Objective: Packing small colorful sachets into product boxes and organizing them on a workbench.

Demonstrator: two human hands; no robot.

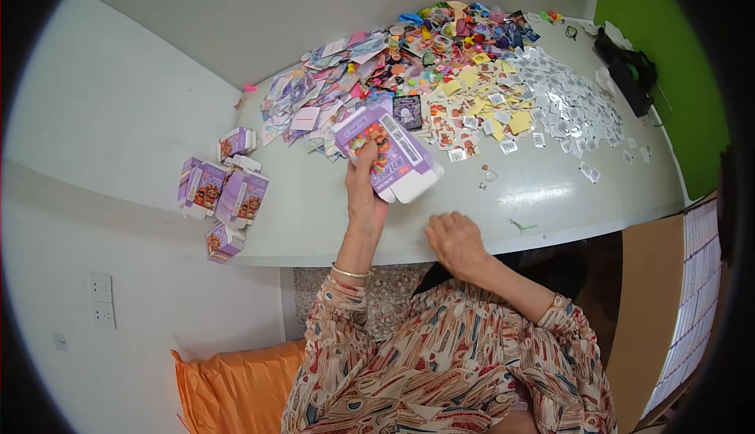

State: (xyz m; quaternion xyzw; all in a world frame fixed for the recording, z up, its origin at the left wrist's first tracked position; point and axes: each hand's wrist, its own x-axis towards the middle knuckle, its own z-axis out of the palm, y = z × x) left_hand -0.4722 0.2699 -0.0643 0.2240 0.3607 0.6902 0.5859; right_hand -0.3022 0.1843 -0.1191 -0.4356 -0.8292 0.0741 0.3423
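My left hand (365, 194) grips a small purple carton (403, 157) above the table, with the thumb across its printed front. White end flaps stick out at the carton's lower right end. My right hand (457, 245) is at the table's near edge, its fingers curled inward; whatever may be inside them is hidden. Beyond the carton lies a dark square packet (407, 111), beside a spread of brown-and-white printed cards (450, 129). A small clear trinket (489, 173) rests on the table, between the cards and my right hand.
Several purple cartons (242, 198) cluster at the table's left end. Along the back lie pastel packets (318, 92), colourful trinkets (440, 36), yellow slips (519, 123) and small silvery packets (570, 96). A black device (629, 68) stands far right, a green strip (522, 226) near the front edge.
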